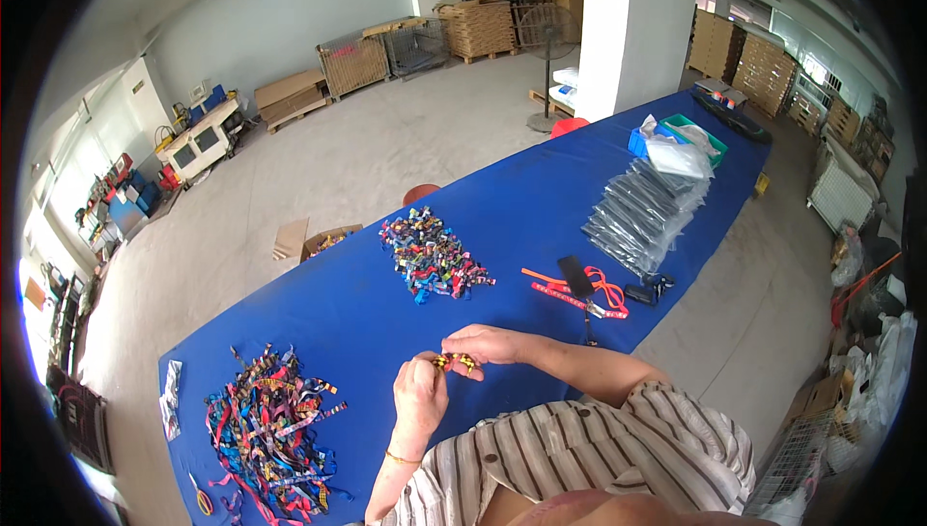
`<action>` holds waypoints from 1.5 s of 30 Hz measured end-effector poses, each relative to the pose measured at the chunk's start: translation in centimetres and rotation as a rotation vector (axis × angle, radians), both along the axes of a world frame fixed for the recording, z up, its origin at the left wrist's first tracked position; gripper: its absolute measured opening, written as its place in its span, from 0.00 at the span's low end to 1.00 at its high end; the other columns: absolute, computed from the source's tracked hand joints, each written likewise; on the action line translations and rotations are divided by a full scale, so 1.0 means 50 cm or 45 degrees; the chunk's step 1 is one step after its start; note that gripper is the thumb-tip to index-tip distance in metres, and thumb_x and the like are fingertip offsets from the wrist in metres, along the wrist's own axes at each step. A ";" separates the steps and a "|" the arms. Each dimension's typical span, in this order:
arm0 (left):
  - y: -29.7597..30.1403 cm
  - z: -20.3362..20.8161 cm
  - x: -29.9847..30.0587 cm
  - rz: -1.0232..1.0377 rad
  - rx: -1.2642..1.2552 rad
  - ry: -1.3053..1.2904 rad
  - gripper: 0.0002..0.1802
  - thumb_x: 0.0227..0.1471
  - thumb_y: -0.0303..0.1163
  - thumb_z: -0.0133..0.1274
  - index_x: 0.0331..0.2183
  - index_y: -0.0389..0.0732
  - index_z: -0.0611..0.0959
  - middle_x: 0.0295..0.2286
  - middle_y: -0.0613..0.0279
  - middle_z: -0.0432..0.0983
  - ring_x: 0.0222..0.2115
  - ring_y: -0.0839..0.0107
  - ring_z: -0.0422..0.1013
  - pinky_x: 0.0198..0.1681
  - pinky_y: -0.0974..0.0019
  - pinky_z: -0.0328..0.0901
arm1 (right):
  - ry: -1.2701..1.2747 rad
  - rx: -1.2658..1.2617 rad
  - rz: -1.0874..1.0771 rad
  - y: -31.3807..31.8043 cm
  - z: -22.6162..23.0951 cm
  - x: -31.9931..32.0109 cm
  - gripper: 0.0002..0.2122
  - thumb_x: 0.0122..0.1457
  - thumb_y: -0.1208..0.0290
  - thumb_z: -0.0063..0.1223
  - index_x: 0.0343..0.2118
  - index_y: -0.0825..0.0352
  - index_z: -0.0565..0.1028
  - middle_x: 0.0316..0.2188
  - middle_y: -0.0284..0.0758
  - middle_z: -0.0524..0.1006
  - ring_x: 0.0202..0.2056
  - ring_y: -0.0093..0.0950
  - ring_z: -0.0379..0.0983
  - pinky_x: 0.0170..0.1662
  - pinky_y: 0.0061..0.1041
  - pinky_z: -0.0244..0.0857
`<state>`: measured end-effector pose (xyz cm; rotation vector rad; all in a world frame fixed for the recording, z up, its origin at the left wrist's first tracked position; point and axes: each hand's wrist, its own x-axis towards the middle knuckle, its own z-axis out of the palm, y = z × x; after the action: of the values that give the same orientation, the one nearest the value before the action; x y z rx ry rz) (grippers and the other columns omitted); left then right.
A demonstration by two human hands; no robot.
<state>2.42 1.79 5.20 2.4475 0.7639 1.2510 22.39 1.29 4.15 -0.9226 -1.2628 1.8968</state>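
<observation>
Both hands meet over the near edge of the blue-covered table [521,217]. Pinched between them is a yellow-and-black patterned ribbon strip [467,362], bunched or looped; its exact form is too small to make out. My left hand [420,396] is closed at the strip's left end. Thumb and fingers of my right hand [483,345] close on it from the right. Beyond the hands lies a pile of short, knotted-looking colourful ribbon pieces [430,254]. To the left spreads a larger heap of long, loose patterned ribbon strips [275,434].
Scissors [202,499] and a clear plastic packet [171,401] lie at the left edge. Rightward are a black phone [575,275], orange-red straps [603,290], stacked clear plastic bags [642,217] and a blue bin [641,140]. An open carton [307,241] stands beyond the table.
</observation>
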 end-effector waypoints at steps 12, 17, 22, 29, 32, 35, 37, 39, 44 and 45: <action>0.000 -0.001 0.007 -0.145 0.025 0.156 0.09 0.42 0.16 0.54 0.28 0.35 0.72 0.36 0.51 0.76 0.30 0.52 0.71 0.36 0.56 0.66 | -0.154 -0.052 0.031 0.003 0.021 0.016 0.08 0.55 0.71 0.48 0.36 0.67 0.71 0.19 0.28 0.68 0.18 0.17 0.61 0.21 0.18 0.53; -0.016 0.003 0.016 -0.119 0.028 0.140 0.10 0.40 0.14 0.54 0.27 0.35 0.71 0.34 0.49 0.75 0.30 0.49 0.71 0.33 0.54 0.67 | -0.090 -0.065 -0.043 -0.003 0.000 0.024 0.06 0.54 0.72 0.49 0.35 0.65 0.71 0.17 0.25 0.65 0.15 0.14 0.56 0.17 0.17 0.46; -0.031 0.007 0.020 -0.074 0.086 0.191 0.10 0.40 0.15 0.54 0.29 0.34 0.73 0.37 0.49 0.74 0.31 0.49 0.72 0.34 0.54 0.67 | 0.212 -0.267 -0.161 -0.005 -0.009 0.015 0.04 0.57 0.76 0.46 0.34 0.65 0.72 0.15 0.22 0.60 0.14 0.11 0.51 0.16 0.15 0.42; -0.006 0.013 0.052 0.026 0.301 0.170 0.10 0.35 0.20 0.52 0.27 0.34 0.73 0.42 0.48 0.69 0.45 0.50 0.68 0.47 0.52 0.63 | 0.138 0.010 -0.606 -0.002 0.006 0.012 0.02 0.59 0.71 0.53 0.32 0.62 0.72 0.15 0.21 0.63 0.14 0.11 0.55 0.15 0.15 0.46; -0.002 0.015 0.044 0.182 0.363 0.109 0.11 0.34 0.20 0.55 0.27 0.35 0.75 0.42 0.48 0.70 0.44 0.47 0.68 0.47 0.49 0.63 | 0.013 0.157 -0.662 -0.002 0.034 0.000 0.02 0.62 0.72 0.51 0.35 0.62 0.72 0.16 0.20 0.65 0.16 0.09 0.56 0.16 0.12 0.46; -0.013 -0.002 0.043 0.313 0.171 0.028 0.11 0.38 0.18 0.57 0.30 0.35 0.76 0.41 0.50 0.71 0.42 0.53 0.70 0.44 0.56 0.65 | -0.007 0.279 -0.688 -0.005 0.046 -0.004 0.02 0.63 0.74 0.51 0.37 0.62 0.72 0.15 0.20 0.64 0.15 0.08 0.56 0.16 0.12 0.46; -0.015 -0.006 0.048 0.371 -0.008 -0.033 0.12 0.42 0.15 0.57 0.32 0.35 0.77 0.40 0.51 0.72 0.41 0.59 0.72 0.42 0.62 0.67 | -0.139 0.557 -0.725 -0.008 0.048 -0.004 0.03 0.63 0.72 0.51 0.38 0.62 0.72 0.13 0.21 0.65 0.14 0.09 0.57 0.16 0.13 0.47; -0.015 -0.007 0.050 0.128 -0.619 -0.501 0.13 0.49 0.16 0.54 0.39 0.37 0.76 0.40 0.57 0.73 0.39 0.72 0.72 0.40 0.69 0.68 | -0.156 0.575 -0.694 -0.014 0.048 -0.007 0.04 0.63 0.71 0.51 0.39 0.62 0.72 0.13 0.23 0.66 0.14 0.10 0.58 0.16 0.13 0.48; -0.010 -0.018 0.021 -0.214 -0.902 -0.657 0.21 0.53 0.14 0.47 0.48 0.40 0.76 0.44 0.59 0.72 0.43 0.72 0.71 0.46 0.69 0.67 | -0.351 0.587 -0.708 -0.023 0.044 -0.021 0.03 0.63 0.72 0.51 0.37 0.62 0.72 0.14 0.25 0.70 0.16 0.10 0.61 0.17 0.13 0.51; -0.010 -0.017 0.013 -0.207 -0.901 -0.663 0.21 0.53 0.14 0.47 0.48 0.40 0.76 0.44 0.59 0.72 0.43 0.72 0.71 0.46 0.69 0.67 | -0.352 0.588 -0.700 -0.023 0.042 -0.024 0.03 0.63 0.72 0.51 0.37 0.62 0.72 0.14 0.25 0.70 0.16 0.10 0.61 0.17 0.13 0.51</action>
<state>3.08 1.30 4.32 1.5053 0.6818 1.2056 21.20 0.15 6.25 -1.1510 -1.3491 1.0248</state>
